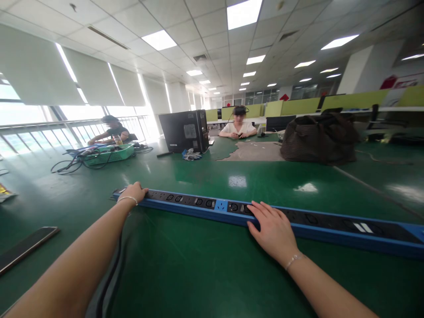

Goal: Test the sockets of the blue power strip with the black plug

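A long blue power strip (221, 206) with a black face and several sockets lies across the green table, running from left of centre to the right edge. Near its left end, my left hand (133, 192) is closed around it, fingers over the far side. My right hand (273, 227) lies across the strip right of the light-blue socket, fingers stretched out and slightly apart, thumb by the near edge. It covers some of the sockets. A black cable (114, 269) runs beside my left forearm towards me.
A phone-like dark slab (28, 247) lies at left. Farther back are a green basket (111, 155) with cables, a black computer case (183, 131), gloves (191, 154) and a brown bag (318, 139). One person (238, 126) sits opposite, another person (114, 130) at back left.
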The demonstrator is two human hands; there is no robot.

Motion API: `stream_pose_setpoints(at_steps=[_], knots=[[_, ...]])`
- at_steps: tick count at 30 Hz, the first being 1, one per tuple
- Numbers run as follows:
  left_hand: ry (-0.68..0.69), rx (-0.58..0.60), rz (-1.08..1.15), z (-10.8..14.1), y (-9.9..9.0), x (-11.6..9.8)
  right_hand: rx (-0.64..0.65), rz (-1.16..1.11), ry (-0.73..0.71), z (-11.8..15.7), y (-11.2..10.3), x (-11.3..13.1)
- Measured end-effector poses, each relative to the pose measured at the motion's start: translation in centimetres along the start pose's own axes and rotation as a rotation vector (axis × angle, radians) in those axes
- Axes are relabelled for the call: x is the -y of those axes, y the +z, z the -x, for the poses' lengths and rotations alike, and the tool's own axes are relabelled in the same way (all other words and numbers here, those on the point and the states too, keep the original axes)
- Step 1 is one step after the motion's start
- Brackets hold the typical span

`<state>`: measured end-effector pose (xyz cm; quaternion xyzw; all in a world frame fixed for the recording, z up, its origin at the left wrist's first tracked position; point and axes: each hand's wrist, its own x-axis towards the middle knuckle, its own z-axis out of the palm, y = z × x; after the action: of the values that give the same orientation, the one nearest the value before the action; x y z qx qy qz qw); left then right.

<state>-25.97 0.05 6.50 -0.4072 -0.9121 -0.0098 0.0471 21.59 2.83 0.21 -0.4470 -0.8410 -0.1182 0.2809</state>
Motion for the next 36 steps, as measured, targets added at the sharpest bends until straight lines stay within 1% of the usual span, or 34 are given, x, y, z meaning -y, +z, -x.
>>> stream_pose_setpoints(at_steps=[4,13,21,25,30,36], knots=[[-0.012,-0.01,0.007,0.0,0.1,0.1,-0.006,0.01,-0.005,0.0,0.1,-0.1],[-0.021,0.018,0.006,-0.6,-0.1,-0.9,0.012,0.01,0.0,0.0,-0.1,-0.1],[-0.019,-0.045,0.052,0.7,0.6,-0.5,0.017,0.009,0.01,0.0,-0.2,0.0],[-0.013,-0.055,0.043,1.1,0.6,-0.4,0.011,0.002,0.003,0.0,0.0,-0.1],[0.041,-0.01,-0.008,1.1,0.1,-0.4,0.006,0.013,0.0,0.0,0.1,-0.2],[0.041,0.066,-0.055,0.4,-0.4,-0.7,0.002,0.004,0.003,0.0,0.1,-0.2]])
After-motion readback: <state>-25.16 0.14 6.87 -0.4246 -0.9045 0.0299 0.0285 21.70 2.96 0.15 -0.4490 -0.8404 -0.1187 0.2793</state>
